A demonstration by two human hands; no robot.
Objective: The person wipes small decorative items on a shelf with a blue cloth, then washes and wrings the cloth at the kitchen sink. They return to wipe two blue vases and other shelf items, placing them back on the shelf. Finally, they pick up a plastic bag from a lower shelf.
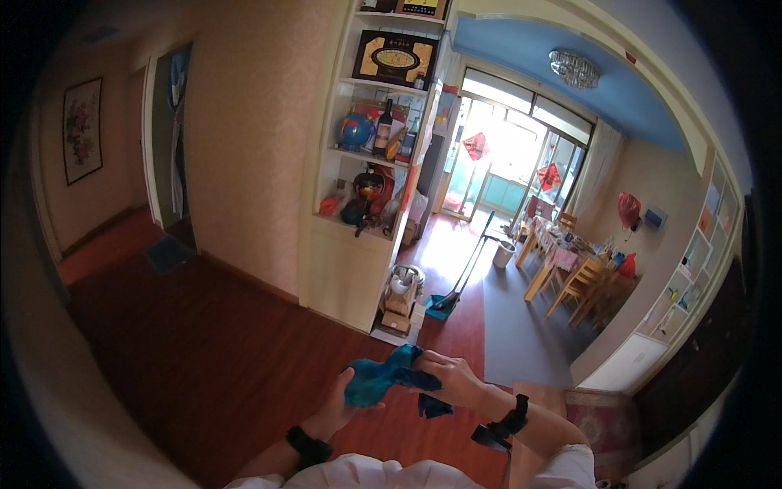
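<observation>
My left hand [343, 400] holds a teal, rounded object [366, 382] low in the middle of the view; it may be a vase or a figurine, its kind is unclear. My right hand [449, 378] grips a dark blue cloth [418, 378] against its upper right side. Part of a dark cloth [435, 406] hangs below the right hand. Black bands are around both wrists. The palm side of the right hand is hidden.
Ahead stands a built-in shelf [345, 257] with bottles and ornaments. Boxes [397, 305] stand at its foot, beside a long-handled dustpan [441, 305]. Farther right are a white bin [504, 253], a cluttered dining table [553, 253] and wooden chairs [580, 281]. A doorway with a mat [168, 253] lies left.
</observation>
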